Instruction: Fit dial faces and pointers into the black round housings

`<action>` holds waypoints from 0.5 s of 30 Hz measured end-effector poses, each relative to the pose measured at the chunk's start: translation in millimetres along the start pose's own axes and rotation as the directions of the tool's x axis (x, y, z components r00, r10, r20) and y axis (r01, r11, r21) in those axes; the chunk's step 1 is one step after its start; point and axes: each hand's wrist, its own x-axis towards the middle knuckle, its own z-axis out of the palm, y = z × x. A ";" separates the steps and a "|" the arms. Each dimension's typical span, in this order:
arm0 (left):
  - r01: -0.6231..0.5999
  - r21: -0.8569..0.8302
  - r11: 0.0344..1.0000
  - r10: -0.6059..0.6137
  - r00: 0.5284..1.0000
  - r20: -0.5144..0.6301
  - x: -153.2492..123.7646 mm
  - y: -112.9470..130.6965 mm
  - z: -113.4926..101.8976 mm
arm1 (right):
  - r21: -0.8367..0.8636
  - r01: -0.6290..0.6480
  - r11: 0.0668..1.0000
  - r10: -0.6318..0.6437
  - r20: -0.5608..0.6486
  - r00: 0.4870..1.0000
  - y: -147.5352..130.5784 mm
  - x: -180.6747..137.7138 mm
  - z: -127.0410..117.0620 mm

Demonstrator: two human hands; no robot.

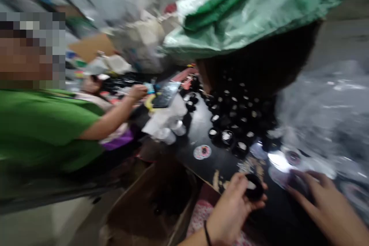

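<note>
My left hand [232, 205], with a dark band at the wrist, is closed around a small round black piece with a white centre [252, 185], held just over the table's near edge. Farther right, my right hand [328, 200] reaches to shiny clear round pieces [279, 163] on the table. Its thumb and fingers are apart around a dark translucent area, and blur hides whether anything is gripped. Many similar black round pieces [227, 136] lie beyond my hands. Two round printed stickers [202, 152] overlap on the black tabletop.
A co-worker in a green shirt [49, 127] sits at left, one hand [138, 91] over the table. A large green-lined bag [245, 27] overhangs the black pieces. Clear plastic [325, 111] fills the right. White cups [167, 135] stand mid-table; an open carton [138, 203] is below.
</note>
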 end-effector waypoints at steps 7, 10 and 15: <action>0.193 -0.034 0.981 -0.193 0.981 0.002 15.8 2.8 0.8 | 0.080 -0.116 0.990 0.112 0.049 0.992 -46.5 5.5 -24.2; 0.314 -0.105 0.944 -0.310 0.949 0.050 15.0 -3.1 7.0 | 0.276 0.010 0.961 -0.020 0.034 0.999 -61.1 -9.0 -31.8; 0.380 -0.152 0.912 -0.380 0.925 0.033 7.2 -4.7 7.5 | 0.402 0.055 0.914 -0.147 0.201 0.969 -70.5 -22.8 -36.6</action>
